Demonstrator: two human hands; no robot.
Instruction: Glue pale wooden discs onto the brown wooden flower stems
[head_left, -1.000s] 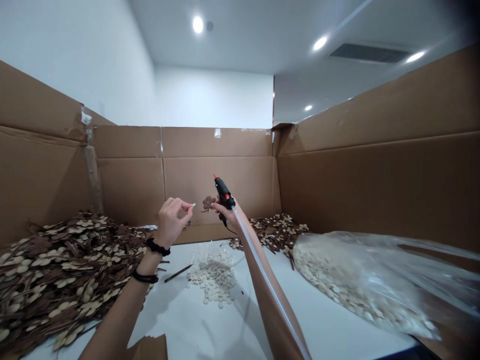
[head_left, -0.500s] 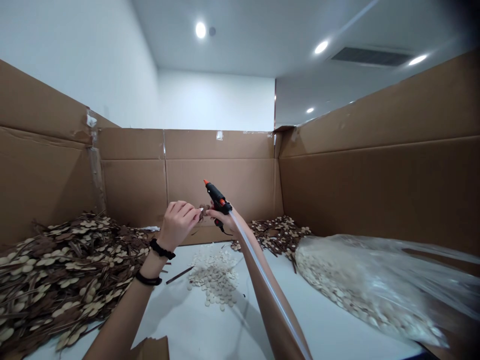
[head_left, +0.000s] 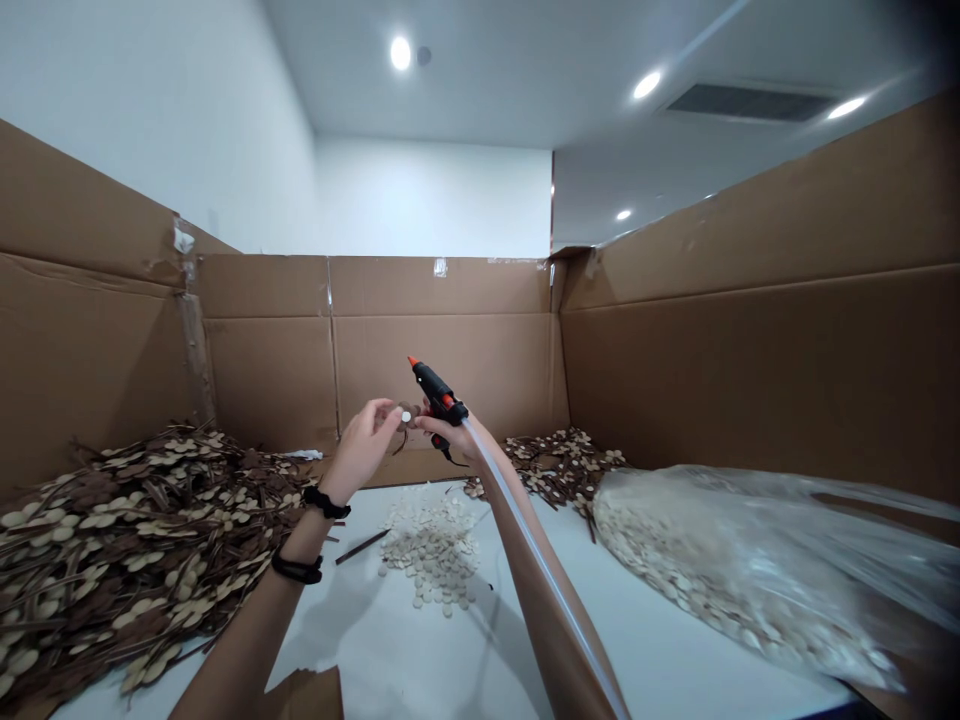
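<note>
My right hand [head_left: 448,432] is closed round a black glue gun [head_left: 433,385] with an orange tip pointing up and left. A long clear glue stick [head_left: 517,530] runs from its back along my forearm. The same hand's fingertips also pinch a small brown flower-shaped piece [head_left: 409,408]. A round white disc [head_left: 406,417] lies against the face of the brown piece. My left hand [head_left: 364,442] is closed, its thumb and fingertips at the disc's edge. Below both hands, a loose heap of white discs [head_left: 431,550] is spread over the white tabletop [head_left: 390,650].
Brown and cream flower pieces with stems [head_left: 135,540] pile up at left; a smaller pile [head_left: 559,465] lies behind my right arm. A clear plastic bag of discs [head_left: 720,560] rests at right. A dark stick [head_left: 362,547] lies beside the heap. Cardboard walls [head_left: 450,350] surround the table.
My left hand has turned and lowered its fingers a little. The white disc, edge-on in its fingertips before, now shows its flat face against the brown flower-shaped piece. The glue gun has hardly moved.
</note>
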